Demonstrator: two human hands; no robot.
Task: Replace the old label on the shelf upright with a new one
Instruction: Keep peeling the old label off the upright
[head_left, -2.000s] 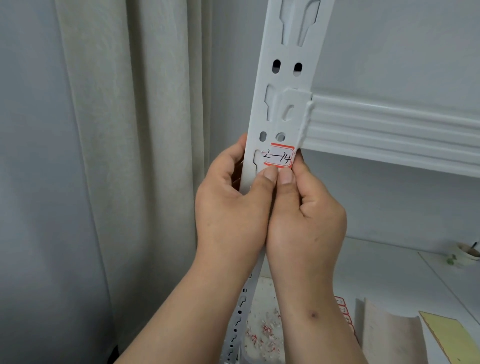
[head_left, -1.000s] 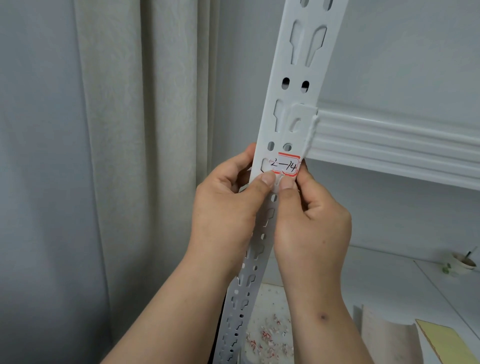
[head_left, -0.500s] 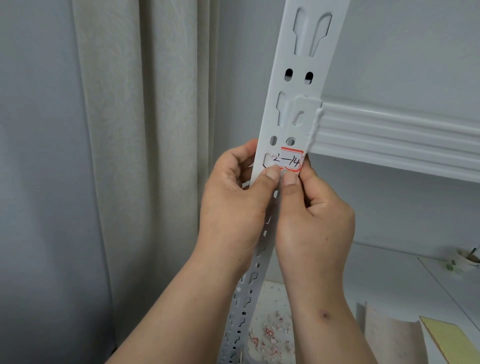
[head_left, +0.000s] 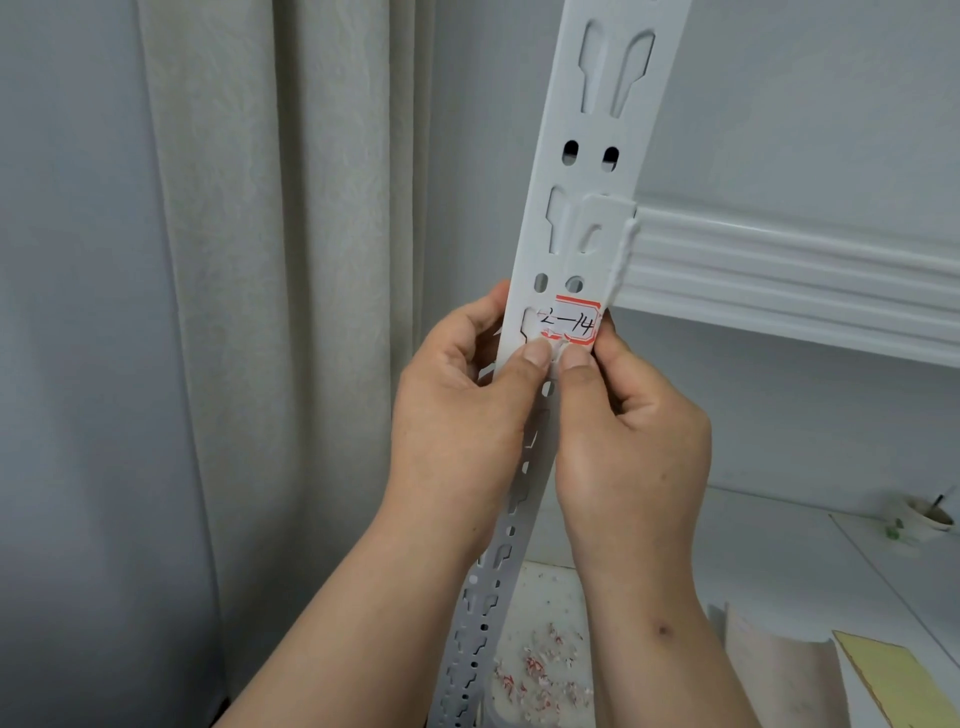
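A pale curtain (head_left: 270, 312) hangs well to the left of both hands, against a grey wall.

The left hand (head_left: 457, 410) is raised in front of the white shelf upright (head_left: 597, 171). Its fingers curl round the left edge of the upright, and its thumb lies across the front face, the tip touching the lower left part of the label (head_left: 569, 325). This hand grasps the upright.

The label sits directly above the two thumbs, stuck on the front face of the upright, just below a pair of small holes. It is white with a red border and carries handwritten characters reading "2-14". Its left part appears torn or peeled, with the red border missing there. Its lower edge is lifted and frayed between the thumb tips.

The right hand (head_left: 631, 447) is just beside the left hand, the two nearly touching at the thumbs. Its thumb presses on the lower right edge of the label, and its fingers are curled behind the right edge of the upright. Whether the thumb pinches the loose paper or only pushes at it cannot be told.

A white shelf beam (head_left: 789, 280) joins the upright above and to the right of the right hand.

Below the hands, small red and white paper scraps (head_left: 540, 670) lie on a lower surface. Further right of the right forearm are a yellow sheet (head_left: 888, 675) and, well apart, a small cup (head_left: 930, 517).
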